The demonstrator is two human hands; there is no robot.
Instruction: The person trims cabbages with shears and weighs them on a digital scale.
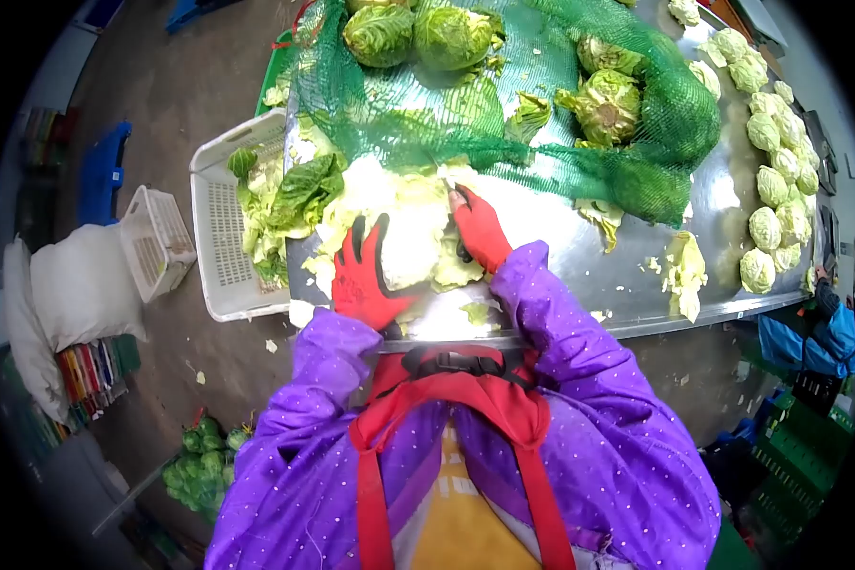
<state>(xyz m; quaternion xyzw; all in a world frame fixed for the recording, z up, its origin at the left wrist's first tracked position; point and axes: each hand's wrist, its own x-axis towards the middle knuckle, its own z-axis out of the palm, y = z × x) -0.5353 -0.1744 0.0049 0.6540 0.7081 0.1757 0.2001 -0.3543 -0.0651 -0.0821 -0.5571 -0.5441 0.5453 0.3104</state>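
In red-and-black gloves, both my hands work at the near edge of the metal table. My left hand (pixel 361 280) has its fingers spread against the left side of a pale, trimmed cabbage (pixel 410 256). On the other side of that cabbage, my right hand (pixel 483 228) is closed, its fingers curled in; what it grips is hidden, though a dark bit shows under it. Loose pale cabbage leaves (pixel 389 195) lie heaped just beyond the hands. A green mesh sack (pixel 532 157) is spread across the table, with untrimmed cabbages (pixel 456 38) on and inside it.
A white crate (pixel 204 218) with leaf scraps stands against the table's left end. Several trimmed cabbages (pixel 765 228) line the right side of the metal table (pixel 560 252). Another person in blue (pixel 812 337) is at the far right. Green crates (pixel 807 456) stand lower right.
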